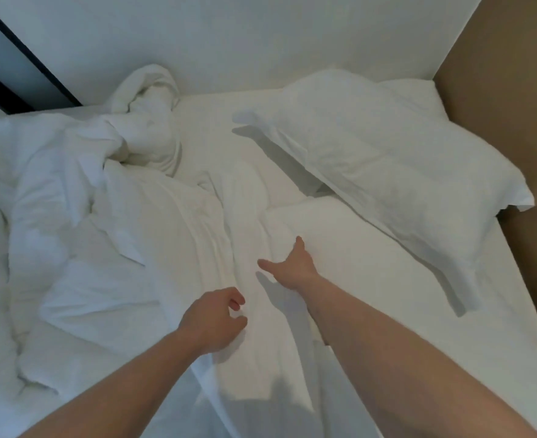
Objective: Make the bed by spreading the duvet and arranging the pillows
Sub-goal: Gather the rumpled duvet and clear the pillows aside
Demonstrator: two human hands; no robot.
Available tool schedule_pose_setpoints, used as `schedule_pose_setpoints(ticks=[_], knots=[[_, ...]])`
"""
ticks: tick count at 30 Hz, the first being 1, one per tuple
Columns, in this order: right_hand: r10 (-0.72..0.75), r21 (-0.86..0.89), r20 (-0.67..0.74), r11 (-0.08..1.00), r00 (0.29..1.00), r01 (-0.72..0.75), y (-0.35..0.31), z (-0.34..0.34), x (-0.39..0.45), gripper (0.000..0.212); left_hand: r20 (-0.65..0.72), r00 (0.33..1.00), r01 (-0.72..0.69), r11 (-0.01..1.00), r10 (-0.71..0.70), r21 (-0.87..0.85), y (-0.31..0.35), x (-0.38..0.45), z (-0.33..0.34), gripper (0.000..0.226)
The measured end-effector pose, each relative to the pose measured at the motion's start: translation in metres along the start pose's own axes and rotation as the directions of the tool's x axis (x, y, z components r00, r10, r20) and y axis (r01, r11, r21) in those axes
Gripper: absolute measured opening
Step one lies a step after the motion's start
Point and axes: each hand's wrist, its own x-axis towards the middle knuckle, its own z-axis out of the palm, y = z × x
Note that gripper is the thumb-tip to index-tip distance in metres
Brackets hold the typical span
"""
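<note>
While the duvet [96, 222] lies bunched and twisted across the bed's left side, with a knotted hump up near the wall [229, 42], little of the task looks done. Nothing is spread flat; bare sheet [371, 279] shows to the right of the duvet. One pillow [396, 165] appears tilted and lifted at its left end, casting a shadow on the sheet, its right end near the brown headboard [513, 105]; whether it rests there or is in the air I cannot tell. No second pillow is plainly visible.

Still to do, by my judgement: untangle and spread the duvet over the whole bed, then set the pillow square against the headboard.

Both hands reach over the duvet's right edge, apart from each other. The left hand [213, 320] has its fingers loosely curled just above or touching a fold of the duvet; whether it pinches cloth I cannot tell. The right hand [292, 263], farther from the person, is spread with fingers straight, holding nothing, close to the duvet's edge and well apart from the pillow.
</note>
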Motion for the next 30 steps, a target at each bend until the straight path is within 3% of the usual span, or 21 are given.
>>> schedule_pose_setpoints(ticks=[2,5,8,13,16,18,20,21,23,25,28,30], knots=[[0.025,0.037,-0.004,0.999,1.000,-0.025,0.010,0.027,0.009,0.132,-0.090,0.996,-0.001,1.000,0.003,0.026,-0.009,0.007,-0.020,0.028],[-0.105,0.109,0.116,0.990,0.988,0.092,0.007,0.047,-0.006,0.076,-0.214,0.974,0.032,0.983,-0.071,-0.178,-0.010,0.021,-0.048,0.030],[-0.248,0.233,0.244,0.953,0.937,0.192,-0.015,0.030,-0.055,0.038,-0.304,0.930,0.066,0.908,-0.206,-0.413,0.004,0.031,-0.081,0.060],[-0.312,0.108,0.437,0.949,0.844,0.295,-0.013,-0.053,-0.141,0.027,-0.123,0.930,0.219,0.791,-0.346,-0.572,0.049,0.048,-0.113,0.126],[-0.271,0.084,0.519,0.960,0.810,0.268,-0.011,-0.093,-0.166,0.022,-0.038,0.904,0.373,0.829,-0.425,-0.416,0.068,0.052,-0.100,0.138],[-0.225,0.057,0.568,0.970,0.791,0.235,-0.010,-0.108,-0.175,0.023,0.050,0.895,0.444,0.870,-0.444,-0.214,0.068,0.050,-0.086,0.099],[-0.158,-0.028,0.615,0.975,0.772,0.222,-0.007,-0.114,-0.179,0.026,0.098,0.911,0.402,0.916,-0.400,-0.002,0.063,0.043,-0.075,0.036],[-0.114,-0.085,0.640,0.972,0.760,0.218,-0.007,-0.114,-0.180,0.027,0.100,0.920,0.376,0.925,-0.379,0.045,0.058,0.036,-0.070,0.020],[-0.027,-0.135,0.657,0.979,0.753,0.152,-0.003,-0.114,-0.177,0.026,0.085,0.937,0.344,0.936,-0.338,-0.079,0.050,0.023,-0.071,0.015],[-0.008,-0.006,0.589,1.000,0.808,0.014,0.007,-0.112,-0.159,0.038,0.040,0.956,0.290,0.912,-0.291,-0.291,0.041,0.009,-0.083,0.016],[0.097,0.184,0.278,0.971,0.956,-0.152,0.015,-0.097,-0.129,0.106,-0.086,0.961,0.179,0.828,-0.263,-0.532,0.031,-0.012,-0.114,0.029],[0.179,0.310,0.240,0.917,0.954,-0.250,-0.001,-0.075,-0.121,0.129,-0.184,0.964,0.052,0.815,-0.192,-0.577,0.038,-0.027,-0.140,0.030]])
